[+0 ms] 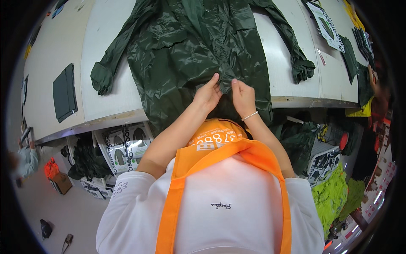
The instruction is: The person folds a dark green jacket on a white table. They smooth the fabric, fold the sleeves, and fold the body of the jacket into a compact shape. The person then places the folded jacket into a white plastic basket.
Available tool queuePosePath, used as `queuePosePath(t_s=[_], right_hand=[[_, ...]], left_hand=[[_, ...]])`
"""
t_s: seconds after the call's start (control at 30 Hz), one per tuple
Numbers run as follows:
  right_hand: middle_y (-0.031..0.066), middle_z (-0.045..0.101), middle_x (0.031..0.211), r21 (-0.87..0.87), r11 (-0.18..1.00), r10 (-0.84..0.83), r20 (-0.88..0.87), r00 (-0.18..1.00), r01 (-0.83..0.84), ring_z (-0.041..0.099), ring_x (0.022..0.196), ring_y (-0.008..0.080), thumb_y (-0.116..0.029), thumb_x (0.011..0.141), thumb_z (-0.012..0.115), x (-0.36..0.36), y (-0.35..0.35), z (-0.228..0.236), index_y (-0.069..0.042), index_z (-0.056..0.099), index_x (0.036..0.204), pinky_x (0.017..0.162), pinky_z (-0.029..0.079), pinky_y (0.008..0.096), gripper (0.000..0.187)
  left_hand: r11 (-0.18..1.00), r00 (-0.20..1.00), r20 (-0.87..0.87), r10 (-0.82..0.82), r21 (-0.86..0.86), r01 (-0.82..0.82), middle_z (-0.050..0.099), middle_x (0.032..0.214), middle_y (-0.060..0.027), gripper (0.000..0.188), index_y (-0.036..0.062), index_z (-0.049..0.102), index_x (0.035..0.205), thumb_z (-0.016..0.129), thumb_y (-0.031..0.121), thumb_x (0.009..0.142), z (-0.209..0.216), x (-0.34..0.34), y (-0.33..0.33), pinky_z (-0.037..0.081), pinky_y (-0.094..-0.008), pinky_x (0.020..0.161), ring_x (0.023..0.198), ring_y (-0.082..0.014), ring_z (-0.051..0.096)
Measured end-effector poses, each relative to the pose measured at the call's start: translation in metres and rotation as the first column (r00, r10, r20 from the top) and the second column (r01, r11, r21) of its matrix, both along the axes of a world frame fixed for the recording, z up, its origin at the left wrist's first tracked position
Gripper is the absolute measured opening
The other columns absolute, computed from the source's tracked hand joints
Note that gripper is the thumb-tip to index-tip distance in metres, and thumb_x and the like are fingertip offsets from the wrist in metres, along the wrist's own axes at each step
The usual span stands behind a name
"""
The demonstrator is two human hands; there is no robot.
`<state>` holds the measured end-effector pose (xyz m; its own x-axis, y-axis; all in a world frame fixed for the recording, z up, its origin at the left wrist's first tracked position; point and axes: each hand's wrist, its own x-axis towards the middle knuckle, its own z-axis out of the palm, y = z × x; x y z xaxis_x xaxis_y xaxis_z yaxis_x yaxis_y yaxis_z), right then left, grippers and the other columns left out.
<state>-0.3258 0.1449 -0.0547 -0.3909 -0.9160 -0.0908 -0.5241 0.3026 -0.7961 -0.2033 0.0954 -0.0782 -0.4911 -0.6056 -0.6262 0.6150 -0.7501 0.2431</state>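
A dark green raincoat (165, 63) of shiny fabric lies spread on the table, its sleeves out to both sides and its lower part hanging over the near edge. My left hand (207, 96) pinches the front edge of the coat between thumb and fingers, near the bottom of the middle opening. Close on its right, my right hand (244, 98) grips the same front strip, fingers curled under the cloth. A little fabric stretches between the two hands. Whether a zipper end or a snap sits in the fingers is hidden.
A folded dark green garment (64, 93) lies on the white table (108, 103) at left. Printed packages (325, 26) and dark cloth lie at the far right. Under the table are packed bags (127, 146) and a bright yellow-green heap (332, 194). A person (27, 158) is at far left.
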Motion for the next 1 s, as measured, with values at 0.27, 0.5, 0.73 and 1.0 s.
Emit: queuePosePath(t_s=[0.27,0.5,0.73,1.0], right_hand=[[0.0098,0.057,0.082,-0.117,0.970,0.116,-0.549,0.828,-0.213,0.057,0.079,0.0310,-0.018,0.079,0.064,0.011,0.004,0.030,-0.006,0.059,0.078,0.065,0.048,0.0405,0.014],[0.0158,0.063,0.077,0.249,0.957,0.243,-0.418,0.875,-0.147,0.063,0.070,0.0336,-0.018,0.078,0.066,0.028,-0.002,0.012,-0.002,0.063,0.082,0.062,0.051,0.0402,0.016],[0.0119,0.066,0.083,0.431,0.896,-0.264,0.714,0.648,-0.110,0.066,0.077,0.0177,-0.010,0.088,0.059,0.005,0.000,0.005,0.003,0.062,0.086,0.069,0.054,0.0270,0.014],[0.0119,0.066,0.090,0.387,0.920,-0.389,0.876,0.286,0.063,0.066,0.084,0.0188,-0.007,0.086,0.061,0.013,0.008,-0.005,0.002,0.060,0.091,0.076,0.053,0.0261,0.010]], left_hand=[[0.999,0.989,0.144,-0.020,0.036,0.015,0.057,0.103,-0.0030,0.026,0.0079,0.056,0.102,0.068,0.024,0.085,-0.009,-0.012,-0.001,0.041,-0.0312,0.089,0.099,-0.0163,0.052],[0.995,0.991,0.110,0.076,0.053,-0.082,0.058,0.088,-0.0033,0.016,0.0035,0.057,0.092,0.067,0.015,0.086,-0.016,-0.010,-0.002,0.046,-0.0285,0.074,0.080,-0.0139,0.055],[0.998,0.998,0.007,0.062,0.033,-0.062,0.057,0.102,-0.0044,0.025,0.0042,0.056,0.105,0.065,0.018,0.087,-0.014,0.001,0.002,0.040,-0.0309,0.091,0.098,-0.0180,0.051],[0.999,0.997,0.077,-0.007,-0.034,0.010,0.059,0.092,-0.0047,0.013,0.0055,0.060,0.094,0.064,0.016,0.087,-0.031,0.030,0.017,0.041,-0.0297,0.088,0.092,-0.0168,0.053]])
